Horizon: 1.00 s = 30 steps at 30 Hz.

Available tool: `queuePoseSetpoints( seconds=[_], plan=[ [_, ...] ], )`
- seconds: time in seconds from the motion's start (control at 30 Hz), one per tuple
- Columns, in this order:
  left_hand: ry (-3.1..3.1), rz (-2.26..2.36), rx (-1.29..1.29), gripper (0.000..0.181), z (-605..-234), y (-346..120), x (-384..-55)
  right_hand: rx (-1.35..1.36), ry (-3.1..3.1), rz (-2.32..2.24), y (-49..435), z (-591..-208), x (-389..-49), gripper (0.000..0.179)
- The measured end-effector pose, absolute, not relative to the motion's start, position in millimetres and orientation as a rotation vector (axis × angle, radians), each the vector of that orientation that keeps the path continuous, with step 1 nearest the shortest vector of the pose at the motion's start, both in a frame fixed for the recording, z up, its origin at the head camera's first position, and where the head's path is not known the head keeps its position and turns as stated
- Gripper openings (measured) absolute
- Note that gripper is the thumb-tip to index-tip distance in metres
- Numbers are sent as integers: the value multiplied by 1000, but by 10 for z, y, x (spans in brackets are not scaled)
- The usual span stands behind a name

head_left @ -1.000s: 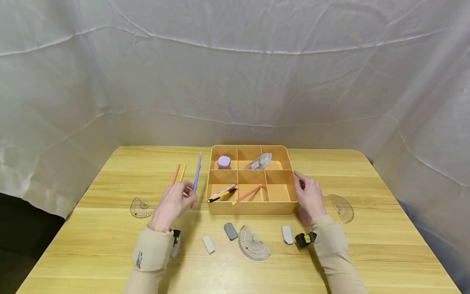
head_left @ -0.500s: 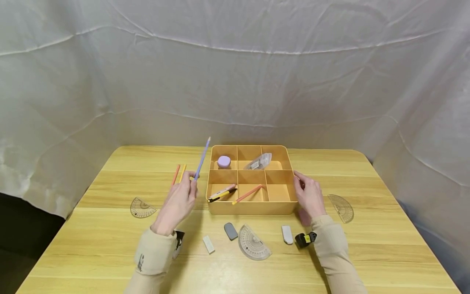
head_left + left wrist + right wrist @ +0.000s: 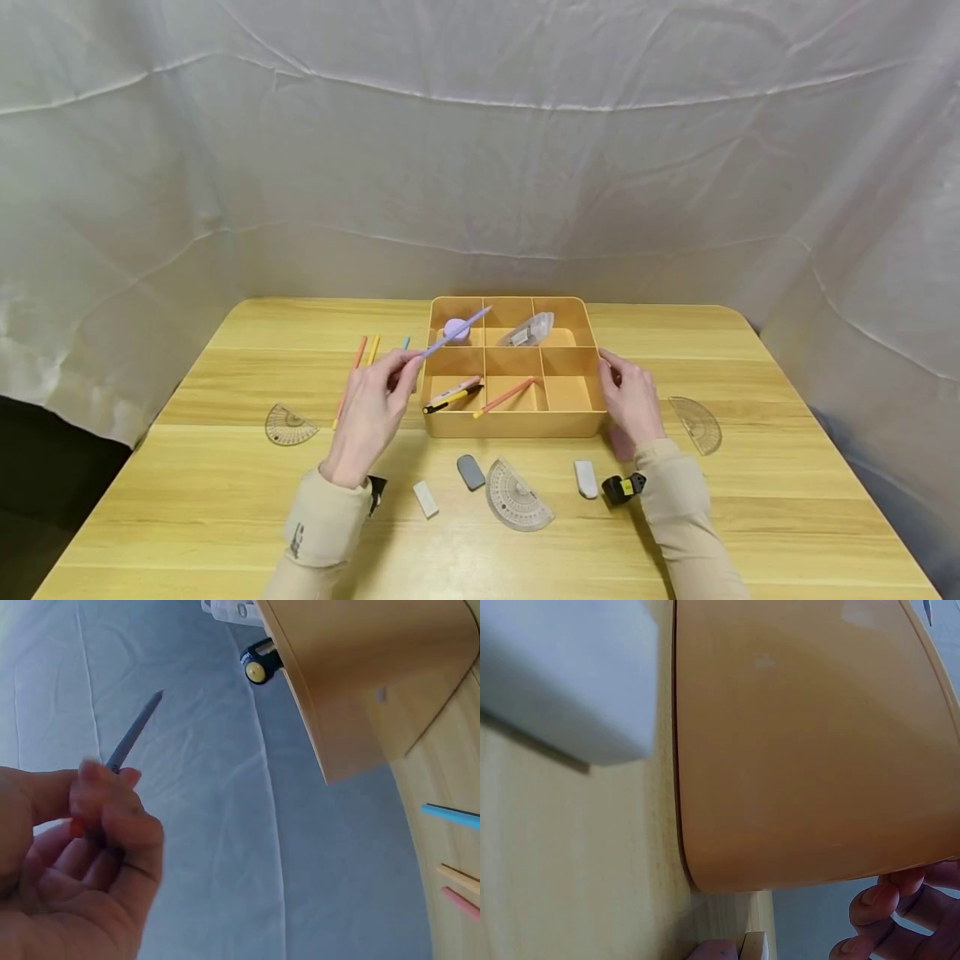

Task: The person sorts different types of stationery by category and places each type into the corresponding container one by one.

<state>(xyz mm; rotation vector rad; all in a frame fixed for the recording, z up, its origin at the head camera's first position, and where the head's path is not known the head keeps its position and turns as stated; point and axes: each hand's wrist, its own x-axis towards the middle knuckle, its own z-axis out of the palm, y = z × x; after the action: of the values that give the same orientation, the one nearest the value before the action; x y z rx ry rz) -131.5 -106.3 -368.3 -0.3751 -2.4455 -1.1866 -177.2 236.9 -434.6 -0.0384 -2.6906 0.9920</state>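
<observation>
Pinching purple pencil (image 3: 457, 332); pens (image 3: 457, 397) leaning inside divided box (image 3: 517, 426).

From above, the organizer (image 3: 517, 425) has room in its near right compartment (image 3: 576, 393). A divider (image 3: 545, 379) blocks its left, the right hand (image 3: 633, 403) (close alongside) its right.
</observation>
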Motion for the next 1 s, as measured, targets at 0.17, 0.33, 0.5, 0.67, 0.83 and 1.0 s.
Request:
queuePoseSetpoints(
  seconds=[0.17, 0.33, 0.5, 0.67, 0.83, 1.0],
  plan=[
    [-2309, -1263, -462, 13, -3670, -1008, -1284, -33, -2688, 985, 2364, -4356, -1771, 40],
    [-2197, -1242, -530, 10, -3690, -941, -1264, -19, -2669, 975, 2361, -4361, -1766, 39],
    [-2196, -1285, -566, 11, -3712, -861, -1237, -20, -2666, 969, 2362, -4357, -1759, 39],
    [-2309, -1226, -582, 11, -3734, -779, -1206, -34, -2686, 981, 2364, -4340, -1757, 39],
    [-2429, -1160, -642, 15, -3771, -711, -1194, -38, -2687, 987, 2364, -4340, -1759, 39],
    [-2533, -1122, -697, 23, -3812, -651, -1202, -37, -2677, 987, 2362, -4348, -1764, 38]
  ],
)
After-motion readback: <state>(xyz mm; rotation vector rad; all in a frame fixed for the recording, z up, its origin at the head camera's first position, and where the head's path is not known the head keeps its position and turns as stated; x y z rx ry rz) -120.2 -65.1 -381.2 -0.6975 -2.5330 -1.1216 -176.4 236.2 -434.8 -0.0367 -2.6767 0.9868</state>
